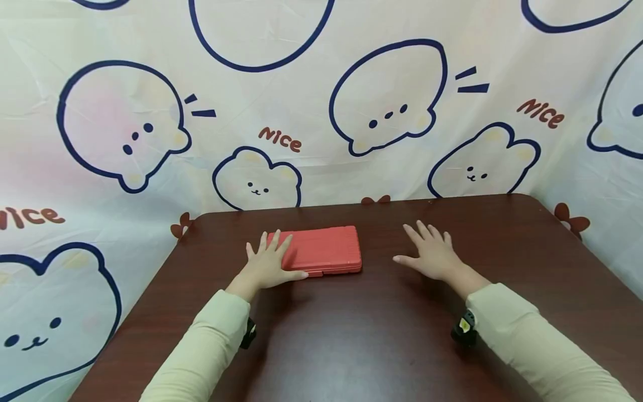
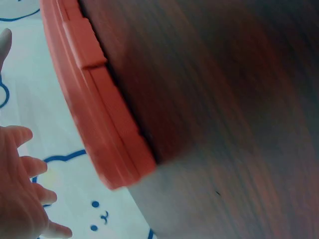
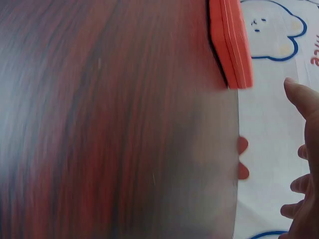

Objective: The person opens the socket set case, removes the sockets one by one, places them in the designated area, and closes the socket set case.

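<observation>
A flat red plastic case (image 1: 321, 248) lies closed on the table, left of centre toward the back. Its front side with a raised latch (image 2: 85, 44) shows in the left wrist view, and one end of the case (image 3: 232, 45) appears at the top of the right wrist view. The left hand (image 1: 268, 265) is over the case's left end with fingers spread; whether it touches the lid is unclear. To the right of the case, the right hand (image 1: 432, 254) hovers above the table, its fingers spread and holding nothing.
The dark brown wooden table (image 1: 361, 335) has rounded back corners. Behind it and at both sides hangs a white cloth (image 1: 321, 178) printed with bear outlines and red lettering. A dark wrist device (image 1: 464, 329) sits under the right sleeve.
</observation>
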`<action>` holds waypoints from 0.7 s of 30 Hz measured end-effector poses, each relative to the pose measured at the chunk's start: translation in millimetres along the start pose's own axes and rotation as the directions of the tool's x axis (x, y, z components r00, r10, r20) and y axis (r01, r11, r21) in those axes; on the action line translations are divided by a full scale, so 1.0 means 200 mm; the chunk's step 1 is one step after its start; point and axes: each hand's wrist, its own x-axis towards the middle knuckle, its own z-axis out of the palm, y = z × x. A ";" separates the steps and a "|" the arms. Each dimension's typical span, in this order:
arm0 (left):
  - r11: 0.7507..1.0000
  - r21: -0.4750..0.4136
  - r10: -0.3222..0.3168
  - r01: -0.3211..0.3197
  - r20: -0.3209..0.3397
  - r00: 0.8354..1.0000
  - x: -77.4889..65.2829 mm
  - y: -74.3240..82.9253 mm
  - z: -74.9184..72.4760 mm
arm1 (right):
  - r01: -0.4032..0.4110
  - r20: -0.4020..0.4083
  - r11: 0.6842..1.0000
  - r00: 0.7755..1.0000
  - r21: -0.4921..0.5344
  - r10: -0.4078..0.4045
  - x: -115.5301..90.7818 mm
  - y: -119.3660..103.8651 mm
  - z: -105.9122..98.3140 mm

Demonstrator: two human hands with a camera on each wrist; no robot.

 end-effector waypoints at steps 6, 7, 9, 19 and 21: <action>0.999 -0.034 -0.013 0.013 -0.010 1.000 -0.02 -0.08 0.02 | 0.082 0.001 0.995 0.997 0.064 -0.082 0.06 -0.11 0.11; 0.999 -0.039 -0.015 0.015 -0.009 1.000 -0.02 -0.09 0.02 | 0.095 0.003 0.992 0.995 0.079 -0.096 0.07 -0.13 0.12; 0.999 -0.047 -0.018 0.018 -0.003 1.000 -0.02 -0.12 0.02 | 0.117 0.007 0.986 0.993 0.115 -0.119 0.08 -0.17 0.15; 0.993 -0.093 -0.063 0.067 0.042 0.997 -0.02 -0.19 0.00 | 0.164 0.017 0.964 0.985 0.208 -0.171 0.17 -0.33 0.22; 0.991 -0.109 -0.075 0.081 0.058 0.996 -0.01 -0.20 0.00 | 0.172 0.020 0.960 0.983 0.221 -0.181 0.18 -0.35 0.23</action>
